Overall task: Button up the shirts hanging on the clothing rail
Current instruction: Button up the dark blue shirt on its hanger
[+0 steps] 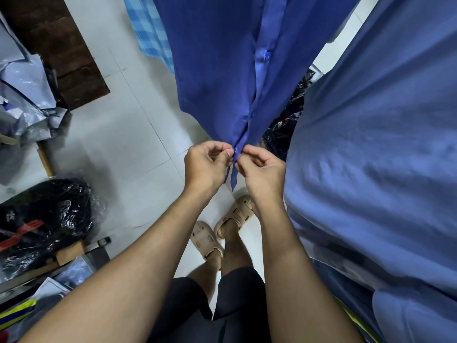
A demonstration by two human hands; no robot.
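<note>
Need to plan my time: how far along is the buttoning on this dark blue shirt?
Nearly done on this one. The upper button and the one below look fastened. Left hand and right hand pinch the placket near the hem of the dark blue shirt. The lighter blue shirt's front is hidden.

Both hands meet at the bottom of the dark blue shirt (217, 70), the left hand (206, 167) and right hand (263, 170) each pinching its front edge near the hem. One button (267, 55) higher up is fastened. A lighter blue shirt (376, 157) hangs just beside it, over a white tiled floor (118, 125).
</note>
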